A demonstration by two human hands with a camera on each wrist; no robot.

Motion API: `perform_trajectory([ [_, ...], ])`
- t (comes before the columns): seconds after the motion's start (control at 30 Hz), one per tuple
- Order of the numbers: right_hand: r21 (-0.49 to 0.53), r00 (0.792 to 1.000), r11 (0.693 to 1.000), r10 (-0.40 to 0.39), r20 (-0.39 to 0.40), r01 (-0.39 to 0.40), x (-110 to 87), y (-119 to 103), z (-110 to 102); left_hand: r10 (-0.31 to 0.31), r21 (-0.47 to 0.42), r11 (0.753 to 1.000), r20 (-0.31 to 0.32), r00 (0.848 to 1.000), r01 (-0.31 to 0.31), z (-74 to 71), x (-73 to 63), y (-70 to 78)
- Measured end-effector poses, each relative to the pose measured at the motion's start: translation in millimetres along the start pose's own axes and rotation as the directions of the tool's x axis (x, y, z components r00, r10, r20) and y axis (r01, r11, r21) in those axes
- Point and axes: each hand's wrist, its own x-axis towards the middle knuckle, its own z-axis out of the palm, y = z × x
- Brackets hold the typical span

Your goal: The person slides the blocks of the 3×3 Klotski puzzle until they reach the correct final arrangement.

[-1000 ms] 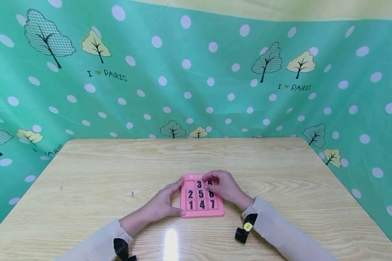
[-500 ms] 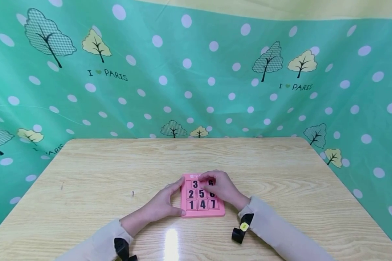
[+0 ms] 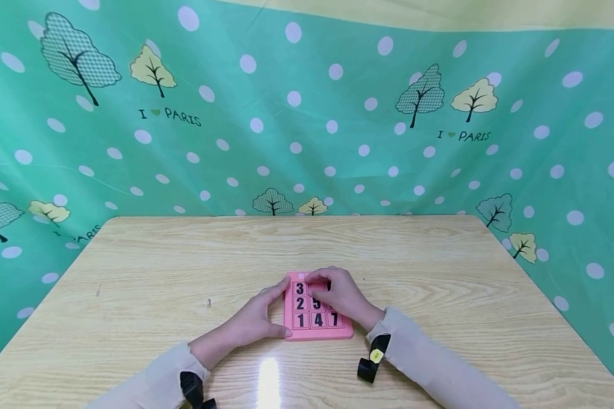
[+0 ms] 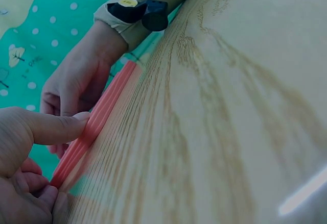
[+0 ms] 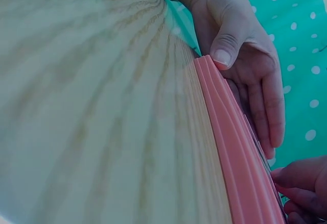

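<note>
A pink sliding number puzzle (image 3: 318, 334) lies on the wooden table. My left hand (image 3: 253, 319) grips its left side, thumb at the near corner and fingers at the far one. My right hand (image 3: 344, 293) reaches over the top right of the puzzle. Its bent index finger and thumb touch the right side of tile 3 (image 3: 299, 288), which sits in the top left place. Below it are tile 2 (image 3: 300, 303) and tile 1 (image 3: 301, 321), with tile 4 (image 3: 318, 320) and tile 7 (image 3: 335, 319) along the bottom. My right hand covers most of the upper right tiles.
The light wooden table (image 3: 184, 255) reaches back to a green dotted cloth (image 3: 307, 113) printed with trees, which also hangs at both sides. A bright light reflection (image 3: 269, 380) shows on the near tabletop. Each sleeve carries a black wrist camera strap (image 3: 378, 346).
Tile 3 has slid from the top middle to the top left, and my right hand has moved left with it. My left hand stays on the puzzle's left edge.
</note>
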Motion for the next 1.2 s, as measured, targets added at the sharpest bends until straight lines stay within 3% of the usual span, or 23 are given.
perform_trajectory([
  [0.33, -0.013, 1.000, 1.000, -0.012, 0.002, 0.013, -1.9, 0.1, -4.9, 0.006, 0.005, 1.000, -0.008, 1.000, -0.006, -0.8, 0.7, 0.3],
  [0.67, -0.013, 0.997, 0.998, 0.065, -0.040, -0.065, -14.6, 8.6, -26.0, -0.007, 0.004, 1.000, -0.005, 1.000, 0.007, 0.1, 0.3, 1.3],
  [1.2, 0.020, 0.994, 0.995, 0.096, -0.046, -0.096, -24.6, 19.7, -41.0, -0.008, -0.007, 1.000, -0.003, 1.000, 0.008, 0.3, 1.1, -0.7],
])
